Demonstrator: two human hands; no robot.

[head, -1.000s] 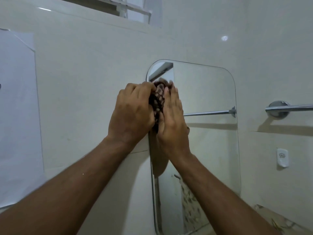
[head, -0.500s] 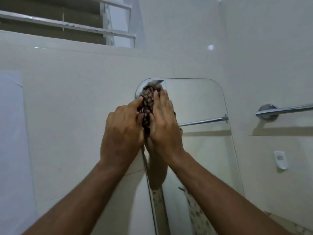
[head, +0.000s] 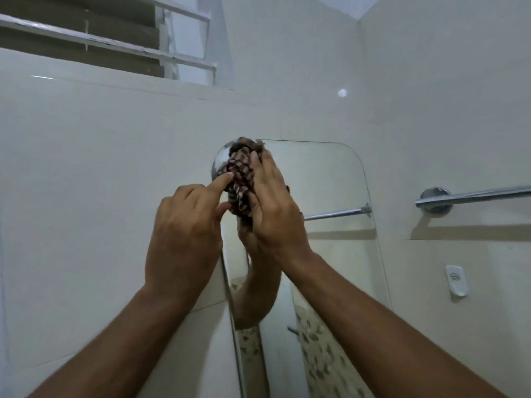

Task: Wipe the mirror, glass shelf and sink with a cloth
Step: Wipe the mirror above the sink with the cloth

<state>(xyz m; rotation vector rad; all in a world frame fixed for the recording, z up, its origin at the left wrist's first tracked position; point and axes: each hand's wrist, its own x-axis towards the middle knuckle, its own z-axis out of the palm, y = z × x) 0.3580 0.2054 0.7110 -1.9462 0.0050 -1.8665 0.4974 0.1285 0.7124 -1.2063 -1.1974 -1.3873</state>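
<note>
A rounded, frameless mirror (head: 324, 191) hangs on the pale tiled wall. A bunched brown checked cloth (head: 240, 171) lies against its top left corner. My right hand (head: 273, 208) presses the cloth to the glass, fingers laid over it. My left hand (head: 186, 234) sits just left of the mirror's edge; its forefinger and thumb touch the cloth's left side, the other fingers curled. The glass shelf and the sink are out of view.
A chrome towel rail (head: 471, 196) is fixed to the right wall, with a small white wall fitting (head: 456, 280) below it. A barred window (head: 109, 44) sits high on the left. The mirror reflects my arm and a patterned surface.
Both hands and the cloth have moved up the mirror's left edge to its top corner. My left hand has loosened from the cloth, with its forefinger now stretched out.
</note>
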